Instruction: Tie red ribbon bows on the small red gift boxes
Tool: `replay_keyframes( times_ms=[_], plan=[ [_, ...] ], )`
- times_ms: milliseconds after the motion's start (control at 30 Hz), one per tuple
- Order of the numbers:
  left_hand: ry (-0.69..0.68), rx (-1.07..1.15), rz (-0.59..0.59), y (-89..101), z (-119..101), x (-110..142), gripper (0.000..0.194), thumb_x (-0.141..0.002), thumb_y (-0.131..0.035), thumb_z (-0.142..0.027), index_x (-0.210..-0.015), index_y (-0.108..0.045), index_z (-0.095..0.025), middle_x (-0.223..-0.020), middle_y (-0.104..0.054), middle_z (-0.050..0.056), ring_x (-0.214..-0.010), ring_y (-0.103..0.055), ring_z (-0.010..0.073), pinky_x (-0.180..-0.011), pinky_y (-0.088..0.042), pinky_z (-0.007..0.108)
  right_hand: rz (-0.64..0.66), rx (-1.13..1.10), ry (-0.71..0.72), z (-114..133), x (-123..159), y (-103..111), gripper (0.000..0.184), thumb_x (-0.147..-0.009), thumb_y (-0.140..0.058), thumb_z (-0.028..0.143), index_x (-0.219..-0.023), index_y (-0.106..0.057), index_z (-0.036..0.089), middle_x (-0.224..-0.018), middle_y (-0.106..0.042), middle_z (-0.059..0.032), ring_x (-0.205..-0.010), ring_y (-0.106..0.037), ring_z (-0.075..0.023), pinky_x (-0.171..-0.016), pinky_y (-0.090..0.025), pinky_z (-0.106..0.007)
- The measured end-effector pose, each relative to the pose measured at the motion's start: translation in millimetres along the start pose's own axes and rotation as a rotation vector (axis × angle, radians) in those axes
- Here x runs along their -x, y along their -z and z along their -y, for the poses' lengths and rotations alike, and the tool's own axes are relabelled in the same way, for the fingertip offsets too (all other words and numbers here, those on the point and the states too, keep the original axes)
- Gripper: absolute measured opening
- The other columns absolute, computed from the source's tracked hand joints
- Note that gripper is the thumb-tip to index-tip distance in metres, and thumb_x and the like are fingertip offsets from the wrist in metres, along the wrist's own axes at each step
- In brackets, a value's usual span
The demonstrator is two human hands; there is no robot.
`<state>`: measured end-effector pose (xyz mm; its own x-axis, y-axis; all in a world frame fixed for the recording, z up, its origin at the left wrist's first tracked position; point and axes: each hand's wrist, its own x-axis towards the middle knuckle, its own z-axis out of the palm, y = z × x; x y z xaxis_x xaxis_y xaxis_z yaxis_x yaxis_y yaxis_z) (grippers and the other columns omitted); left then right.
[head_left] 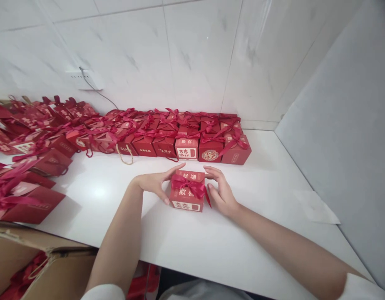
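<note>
A red gift box (186,192) with Chinese lettering and a magenta ribbon bow (189,186) sits on the white table between my hands. My left hand (157,181) curves around its left side, thumb near the front corner and fingers reaching toward the back corner. On the other side, my right hand (222,191) has its fingers apart at the box's right edge, with a ribbon tail beside the thumb. Whether either hand presses on the box is hard to tell.
Rows of similar ribboned red boxes (165,146) line the tiled wall. More red boxes (39,200) crowd the table's left. A cardboard carton (67,271) with red items stands below the front edge. A grey panel (345,125) borders the right; a cable (98,92) hangs from a socket.
</note>
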<state>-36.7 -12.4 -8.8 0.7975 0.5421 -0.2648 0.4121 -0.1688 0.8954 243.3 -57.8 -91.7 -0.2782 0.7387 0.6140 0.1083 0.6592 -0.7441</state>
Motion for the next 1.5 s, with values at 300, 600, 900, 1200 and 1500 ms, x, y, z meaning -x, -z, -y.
replay_keyframes(
  times_ms=[300,600,900,1200,1500],
  plan=[
    [0.184,0.195,-0.296,-3.4,11,-21,0.077,-0.078,-0.066,-0.031,-0.149,-0.034,-0.029,-0.154,-0.038,0.006,-0.141,-0.035,0.0296,-0.115,-0.031,0.042,0.012,0.144,0.157,14,-2,4,0.076,-0.077,-0.068,0.049,-0.140,-0.034,0.025,-0.145,-0.039,-0.0162,-0.135,-0.039,-0.0350,-0.109,-0.036,-0.057],
    [0.036,0.171,-0.432,-22.3,-21,-27,0.059,-0.087,-0.060,-0.046,-0.141,-0.046,-0.029,-0.146,-0.048,0.005,-0.137,-0.040,0.0268,-0.113,-0.033,0.041,-0.034,0.444,0.451,21,3,-3,0.040,-0.072,-0.053,0.010,-0.109,-0.054,0.025,-0.130,-0.056,-0.0090,-0.126,-0.051,-0.0278,-0.115,-0.025,-0.061],
    [-0.109,0.226,-0.487,-34.4,-16,-45,0.053,-0.083,-0.067,-0.031,-0.133,-0.052,-0.026,-0.135,-0.055,0.007,-0.131,-0.047,0.0260,-0.110,-0.038,0.040,0.066,0.564,0.552,13,6,0,0.023,-0.072,-0.053,0.016,-0.087,-0.064,0.029,-0.131,-0.063,-0.0006,-0.124,-0.055,-0.0274,-0.118,-0.021,-0.059],
    [-0.128,0.089,-0.647,-39.5,-28,-42,0.050,-0.083,-0.067,-0.041,-0.128,-0.055,-0.023,-0.134,-0.057,0.010,-0.127,-0.050,0.0279,-0.106,-0.041,0.041,0.131,0.489,0.423,18,7,-9,0.067,-0.085,-0.051,0.020,-0.148,-0.028,0.030,-0.143,-0.051,-0.0102,-0.132,-0.049,-0.0294,-0.116,-0.021,-0.066],
    [-0.073,0.101,-0.547,-42.6,-29,-46,0.059,-0.081,-0.070,-0.042,-0.134,-0.052,-0.024,-0.137,-0.054,0.008,-0.121,-0.055,0.0259,-0.100,-0.049,0.038,-0.120,0.274,0.008,15,7,-4,0.055,-0.095,-0.043,0.029,-0.149,-0.031,0.031,-0.136,-0.040,-0.0111,-0.133,-0.039,-0.0299,-0.113,-0.034,-0.057]
  ],
)
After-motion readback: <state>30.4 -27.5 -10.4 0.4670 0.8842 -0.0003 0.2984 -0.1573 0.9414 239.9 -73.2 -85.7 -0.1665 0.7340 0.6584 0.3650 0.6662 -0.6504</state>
